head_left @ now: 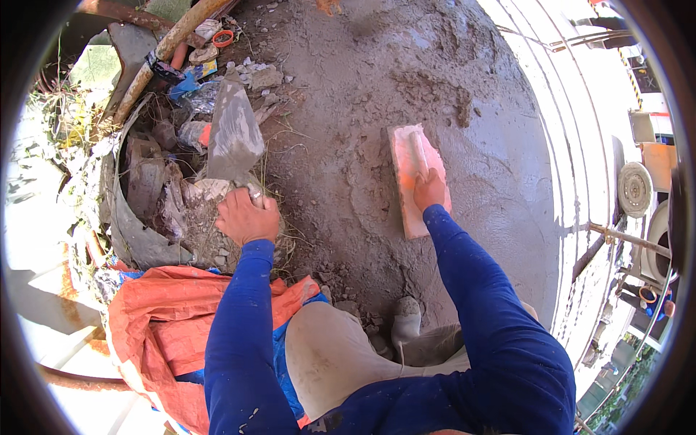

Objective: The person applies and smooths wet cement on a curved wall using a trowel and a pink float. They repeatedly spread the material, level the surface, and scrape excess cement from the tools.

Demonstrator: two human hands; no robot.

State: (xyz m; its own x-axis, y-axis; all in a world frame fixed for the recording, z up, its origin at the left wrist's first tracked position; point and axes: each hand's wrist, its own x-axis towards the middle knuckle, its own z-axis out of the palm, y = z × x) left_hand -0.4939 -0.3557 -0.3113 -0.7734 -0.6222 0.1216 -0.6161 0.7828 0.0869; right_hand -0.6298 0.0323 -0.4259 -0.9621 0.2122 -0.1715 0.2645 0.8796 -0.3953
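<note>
My left hand [247, 217] is closed around the handle of a pointed metal trowel [235, 129]. Grey cement smears cover its blade, which points away from me over the edge of the rubble. In my right hand [430, 190] is the handle of a pinkish-orange plastering float [406, 210], a long rectangular board with its flat face down on the wet cement [500, 181]. Under and right of the float the cement looks fairly smooth; to its left and beyond, it is rough and lumpy.
Rubble and litter fill a round, broken container [134, 232] on the left. An orange and blue tarpaulin [170, 312] lies beside my left arm. A rusty pole [170, 43] slants across the upper left. My boot [406, 321] stands at the near edge of the cement.
</note>
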